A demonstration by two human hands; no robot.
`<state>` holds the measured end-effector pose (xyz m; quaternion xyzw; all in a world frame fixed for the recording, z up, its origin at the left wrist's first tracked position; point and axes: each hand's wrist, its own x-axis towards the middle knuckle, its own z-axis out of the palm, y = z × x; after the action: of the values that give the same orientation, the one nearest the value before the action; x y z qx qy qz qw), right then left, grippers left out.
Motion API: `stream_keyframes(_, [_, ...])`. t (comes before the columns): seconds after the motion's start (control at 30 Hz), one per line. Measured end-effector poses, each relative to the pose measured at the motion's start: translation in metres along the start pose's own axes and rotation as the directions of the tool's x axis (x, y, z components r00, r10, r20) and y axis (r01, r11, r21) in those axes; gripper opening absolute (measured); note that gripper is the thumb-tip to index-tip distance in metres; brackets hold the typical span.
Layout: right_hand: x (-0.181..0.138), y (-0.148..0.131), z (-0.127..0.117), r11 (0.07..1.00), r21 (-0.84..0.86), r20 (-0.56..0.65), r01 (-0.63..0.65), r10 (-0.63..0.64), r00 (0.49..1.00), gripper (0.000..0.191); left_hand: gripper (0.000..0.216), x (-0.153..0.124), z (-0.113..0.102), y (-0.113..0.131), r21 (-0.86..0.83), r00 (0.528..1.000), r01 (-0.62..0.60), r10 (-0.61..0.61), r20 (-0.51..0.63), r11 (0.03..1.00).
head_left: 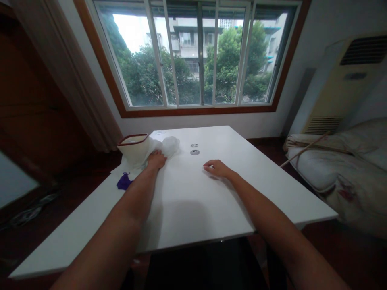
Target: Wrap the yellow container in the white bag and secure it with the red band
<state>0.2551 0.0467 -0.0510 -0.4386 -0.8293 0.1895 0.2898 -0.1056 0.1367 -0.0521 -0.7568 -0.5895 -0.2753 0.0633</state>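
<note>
On the left of the white table, my left hand lies against a crumpled, translucent white plastic bag, its fingers bent onto the plastic. Beside that hand stands a cream bin with a brown rim. A small purple cloth item lies nearer me, partly behind my left forearm. My right hand hovers at or just over the tabletop, fingers loosely curled and a little apart, with nothing visible in them. Up and left of it lie two small silvery round pieces, a farther one and a nearer one.
A wide window is in the wall beyond the table. To the right are a covered sofa with a thin stick leaning over it and a standing air conditioner. A curtain hangs at the left.
</note>
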Motion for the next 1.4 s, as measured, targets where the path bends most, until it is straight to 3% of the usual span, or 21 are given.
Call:
stream_keyframes(0.2, [0.003,0.013,0.002,0.978,-0.147,-0.08,-0.15,0.139,0.987,0.022,0.024,-0.02,-0.009,0.067,0.164,0.997,-0.075,0.068,0.048,0.984])
stream_keyframes(0.3, [0.002,0.012,0.006,0.954,-0.219,-0.123,-0.206,0.182,0.976,0.021,0.03,-0.044,-0.009,0.105,0.216,0.978,-0.123,0.081,0.19,0.969])
stream_keyframes(0.4, [-0.001,0.006,0.013,0.919,-0.307,-0.151,-0.246,0.208,0.966,0.024,0.041,-0.069,-0.007,0.121,0.21,0.963,-0.12,0.063,0.26,0.97])
stream_keyframes(0.63, [-0.003,-0.003,0.024,0.846,-0.472,-0.103,-0.247,0.225,0.969,0.034,0.041,-0.085,-0.002,0.104,0.235,0.96,-0.009,-0.057,0.273,0.972])
stream_keyframes(1.4, [-0.003,-0.001,0.022,0.867,-0.436,-0.09,-0.242,0.225,0.97,0.032,0.034,-0.084,-0.004,0.102,0.131,0.975,0.024,-0.053,0.217,0.991])
